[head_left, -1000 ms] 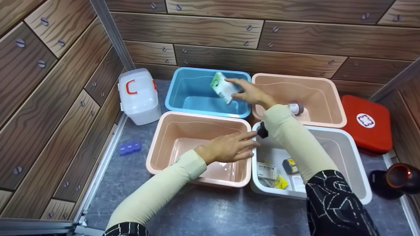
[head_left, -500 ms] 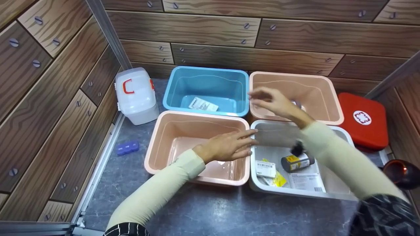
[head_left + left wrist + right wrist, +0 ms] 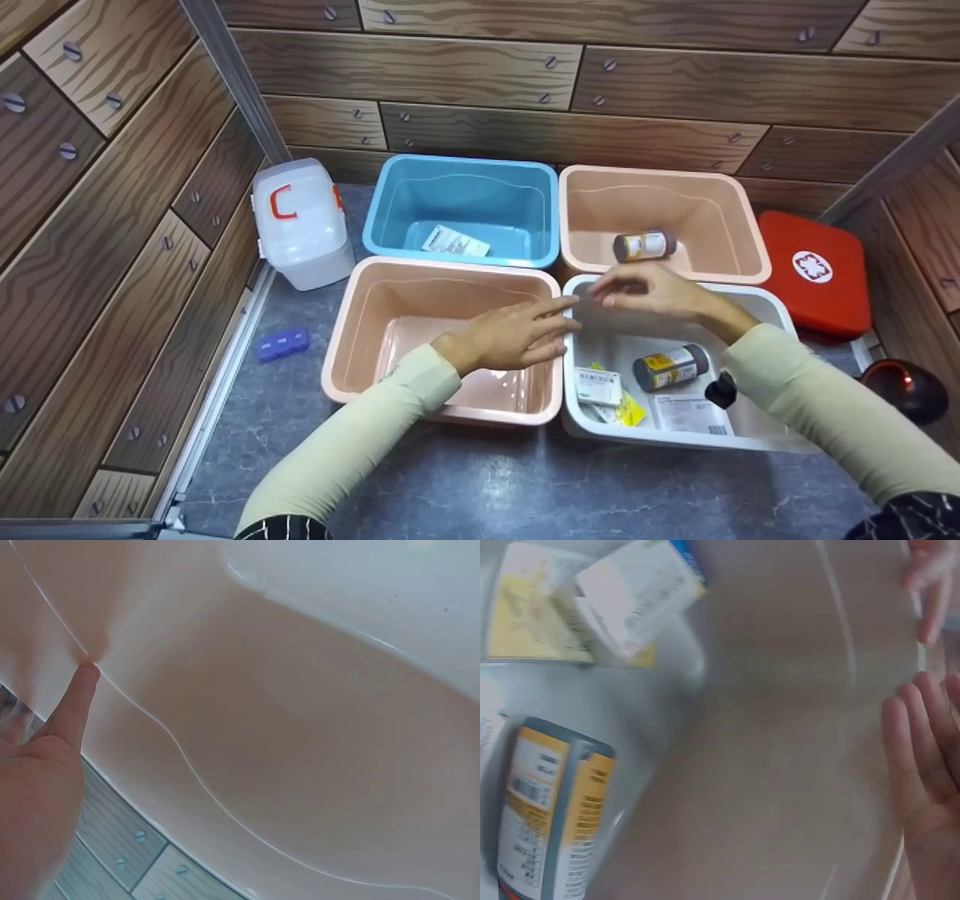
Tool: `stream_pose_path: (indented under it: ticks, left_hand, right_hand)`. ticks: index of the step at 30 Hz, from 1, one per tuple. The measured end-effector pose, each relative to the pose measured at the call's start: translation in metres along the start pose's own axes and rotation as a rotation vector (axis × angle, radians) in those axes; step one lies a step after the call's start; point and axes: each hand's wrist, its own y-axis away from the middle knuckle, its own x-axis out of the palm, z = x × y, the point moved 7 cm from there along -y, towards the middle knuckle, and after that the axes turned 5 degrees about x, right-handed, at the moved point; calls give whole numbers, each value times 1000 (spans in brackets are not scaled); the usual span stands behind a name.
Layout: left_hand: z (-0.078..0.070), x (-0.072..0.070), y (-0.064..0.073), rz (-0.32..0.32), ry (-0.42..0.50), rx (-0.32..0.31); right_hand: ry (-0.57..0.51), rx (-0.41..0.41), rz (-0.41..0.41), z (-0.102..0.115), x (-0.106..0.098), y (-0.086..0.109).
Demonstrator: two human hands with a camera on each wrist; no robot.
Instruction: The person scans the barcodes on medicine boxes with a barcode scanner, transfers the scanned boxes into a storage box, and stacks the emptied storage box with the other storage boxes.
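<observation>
My left hand (image 3: 510, 336) rests with extended fingers at the rim between the front peach tub (image 3: 450, 292) and the white tub (image 3: 690, 439). It holds nothing. Over the back of the white tub hovers my right hand (image 3: 652, 291), fingers loosely bent and nothing in them; the right wrist view shows its bare palm (image 3: 934, 832). Below it lie a dark bottle with a yellow-and-white label (image 3: 670, 367), a small white box (image 3: 598, 386), a yellow packet (image 3: 630, 411) and a flat white box (image 3: 690, 414). A white box (image 3: 456, 241) lies in the blue tub (image 3: 465, 191).
Another dark bottle (image 3: 645, 245) lies in the back peach tub (image 3: 660, 199). A red first-aid case (image 3: 817, 274) and a black rounded device (image 3: 904, 390) stand at the right. To the left are a clear lidded box (image 3: 304, 221) and a purple pill organizer (image 3: 283, 344).
My right hand has let go of the green-and-white box in the blue tub and drawn back toward me, over the white tub. My left hand stays at the rim.
</observation>
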Motion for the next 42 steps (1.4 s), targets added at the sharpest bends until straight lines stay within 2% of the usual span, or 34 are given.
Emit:
stream_pose_path:
  ticks: [4, 9, 13, 17, 21, 23, 26, 31, 37, 42]
  left_hand:
    - [1, 0, -1, -5, 4, 4]
    - [1, 0, -1, -12, -2, 10]
    - [1, 0, -1, -17, -6, 10]
    - [1, 0, -2, -27, -7, 14]
    - [0, 0, -3, -27, 2, 16]
    - [0, 0, -3, -22, 6, 14]
    - [0, 0, -2, -17, 10, 8]
    - [1, -1, -2, -17, 13, 5]
    - [1, 0, -1, -16, 17, 5]
    - [2, 0, 0, -20, 29, 10]
  right_hand:
    - [116, 57, 152, -7, 17, 1]
    - [225, 114, 338, -31, 47, -1]
    - [320, 178, 393, -49, 69, -6]
    - [435, 305, 454, -67, 91, -9]
    - [478, 393, 502, -79, 100, -11]
    - [462, 394, 495, -79, 99, -12]
    - [431, 354, 466, -75, 92, -12]
    - [371, 286, 362, -65, 70, -5]
    - [318, 192, 233, -38, 39, 15]
    - [278, 89, 84, -9, 11, 36]
